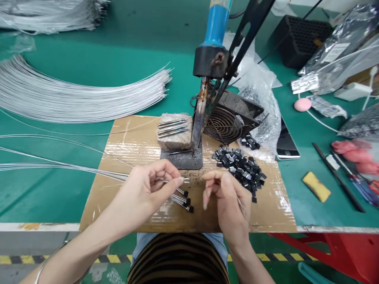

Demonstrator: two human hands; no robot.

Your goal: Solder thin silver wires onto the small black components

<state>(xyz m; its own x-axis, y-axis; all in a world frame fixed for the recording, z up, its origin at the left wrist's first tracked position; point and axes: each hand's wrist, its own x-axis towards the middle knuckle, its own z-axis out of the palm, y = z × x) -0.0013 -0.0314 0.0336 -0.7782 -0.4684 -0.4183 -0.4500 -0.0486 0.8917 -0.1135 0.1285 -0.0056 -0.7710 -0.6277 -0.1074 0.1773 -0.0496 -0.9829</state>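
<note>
My left hand (154, 187) is closed in a pinch around thin grey wires (118, 175), whose short bare ends poke out past the thumb. Just below its fingers lie several wires tipped with small black connectors (187, 202). My right hand (227, 197) is curled, thumb against the fingers, with a thin silvery strand (241, 207) running along the palm; most of that strand is hidden. A gap separates the two hands. Above them a soldering iron (201, 110) hangs tip-down over a dark metal plate (192, 161). Right of it lies a pile of black connectors (239, 165).
Cardboard (130, 136) covers the bench front. A block (174, 138) bearing several metal tips and a fan (227, 122) stand behind the plate. A large wire bundle (89, 100) lies left. A yellow sponge (316, 186) and a black stick (337, 177) lie right.
</note>
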